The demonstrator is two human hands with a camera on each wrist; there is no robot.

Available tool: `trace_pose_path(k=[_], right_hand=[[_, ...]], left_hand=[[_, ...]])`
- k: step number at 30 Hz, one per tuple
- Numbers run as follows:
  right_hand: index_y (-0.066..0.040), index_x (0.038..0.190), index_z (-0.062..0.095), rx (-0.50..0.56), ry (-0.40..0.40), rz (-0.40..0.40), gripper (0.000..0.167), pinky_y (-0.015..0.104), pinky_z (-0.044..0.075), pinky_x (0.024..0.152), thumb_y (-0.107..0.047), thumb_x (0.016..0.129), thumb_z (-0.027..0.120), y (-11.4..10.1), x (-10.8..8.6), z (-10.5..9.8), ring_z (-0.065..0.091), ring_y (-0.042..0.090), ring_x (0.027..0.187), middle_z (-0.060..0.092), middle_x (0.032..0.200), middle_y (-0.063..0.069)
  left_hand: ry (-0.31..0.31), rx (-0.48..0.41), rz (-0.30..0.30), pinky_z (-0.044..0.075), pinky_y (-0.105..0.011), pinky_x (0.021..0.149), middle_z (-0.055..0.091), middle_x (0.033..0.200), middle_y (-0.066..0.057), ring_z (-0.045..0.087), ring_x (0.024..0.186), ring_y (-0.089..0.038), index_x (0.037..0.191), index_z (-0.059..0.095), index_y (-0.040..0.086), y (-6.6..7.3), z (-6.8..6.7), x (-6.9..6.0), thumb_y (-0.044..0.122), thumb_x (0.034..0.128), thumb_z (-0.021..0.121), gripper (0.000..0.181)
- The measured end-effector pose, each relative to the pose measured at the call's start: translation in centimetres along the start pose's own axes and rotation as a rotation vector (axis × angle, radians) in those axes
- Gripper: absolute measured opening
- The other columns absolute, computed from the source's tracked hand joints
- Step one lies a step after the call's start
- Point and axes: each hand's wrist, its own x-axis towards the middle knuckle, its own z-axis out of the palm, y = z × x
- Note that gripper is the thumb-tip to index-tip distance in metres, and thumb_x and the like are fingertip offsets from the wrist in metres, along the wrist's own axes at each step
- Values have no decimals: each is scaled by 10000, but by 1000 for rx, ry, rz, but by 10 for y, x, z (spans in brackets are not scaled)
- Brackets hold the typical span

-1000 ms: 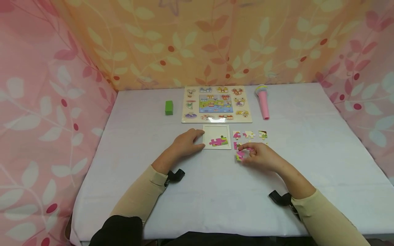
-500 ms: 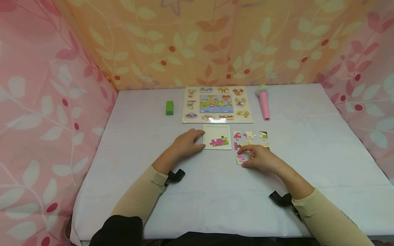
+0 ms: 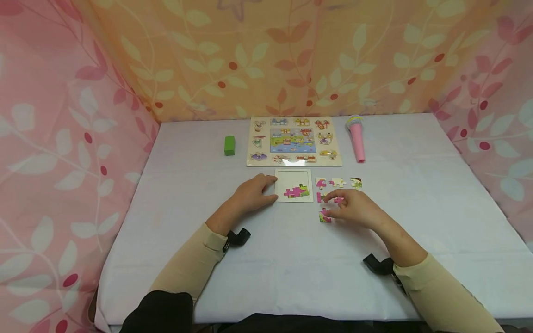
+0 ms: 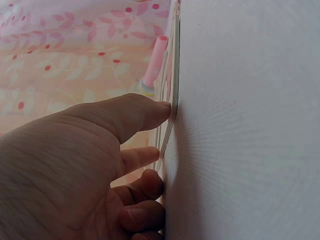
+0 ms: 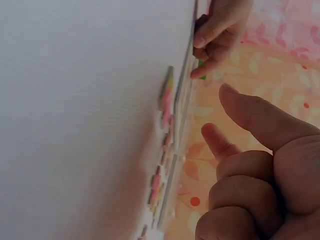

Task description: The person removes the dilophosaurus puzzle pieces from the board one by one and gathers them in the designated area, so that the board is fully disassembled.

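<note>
In the head view, my left hand rests at the left side of a white square puzzle tray. Its thumb and index finger touch the tray's edge, seen close up in the left wrist view. Joined pink and green jigsaw pieces lie in the tray's lower right. My right hand hovers over loose pieces, thumb and index finger spread with nothing between them in the right wrist view. Just by the thumb, a pink and green jigsaw piece lies on the table. The hand hides some pieces behind it.
Other loose jigsaw pieces lie in rows right of the tray. Behind it is a larger picture puzzle board. A green block stands left of the board, and a pink toy microphone lies to its right.
My right hand pinched the pink and green jigsaw piece, lowered it to the table and let go, then lifted slightly away. My left hand has stayed at the tray.
</note>
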Motion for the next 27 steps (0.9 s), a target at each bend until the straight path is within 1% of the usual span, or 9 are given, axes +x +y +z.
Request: trace_pose_path(k=[3,7,11,15,18,21,24,26,27], right_hand=[[-129,1188,741,13,28,-28,406,278,293,499,-331,852,844,-7,3,-5,358,139,504,408,558,-18],[-116,1236,733,16,50,-75,447,270,263,478,-313,851,849,-17,9,-8,319,128,500,391,550,-25],[-122,1311,704,-8,32,-76,509,274,256,479,-302,857,845,-30,19,-9,311,138,498,385,549,-20],[-147,1357,679,-58,3,-67,530,286,295,498,-299,873,832,-44,31,-6,371,163,504,421,567,6],[-159,1368,674,-98,-10,-64,530,305,347,523,-312,882,820,-51,40,-3,442,184,547,473,609,29],[-139,1363,679,-140,-31,-70,523,326,391,575,-312,887,810,-57,50,2,497,197,642,534,672,32],[-132,1349,693,-186,-52,-71,504,344,409,633,-310,890,803,-62,58,9,508,208,717,598,711,32],[-128,1333,706,-218,-57,-79,481,356,422,671,-296,892,800,-64,63,13,524,215,763,667,774,25],[-133,1324,714,-231,-58,-80,466,357,428,694,-294,895,798,-64,65,15,534,216,790,705,833,31]], left_hand=[[2,-3,1,409,-354,760,533,1008,-28,507,933,-187,1501,532,158,-1,0,0,379,954,714,617],[2,-6,2,408,-351,762,531,1008,-25,506,934,-185,1501,532,160,-1,0,-1,383,955,711,617],[4,-5,1,406,-349,754,530,998,-25,507,922,-184,1499,533,162,-1,-1,-2,383,955,711,614],[11,2,8,404,-345,740,529,986,-23,506,909,-182,1493,540,159,-1,-1,-2,381,954,712,607],[14,5,12,405,-344,741,530,988,-23,506,909,-182,1490,544,158,-1,0,-1,380,955,712,604],[10,5,9,409,-346,752,533,1003,-22,507,922,-182,1495,538,162,-1,0,-1,387,955,712,610],[6,7,6,412,-350,767,534,1018,-20,506,939,-183,1502,529,162,0,0,-1,391,956,711,619],[4,9,9,412,-354,768,533,1020,-22,506,941,-185,1504,525,160,0,0,-1,391,956,710,623],[3,11,11,411,-354,767,532,1019,-23,506,940,-185,1504,525,159,0,0,-1,392,957,710,623]])
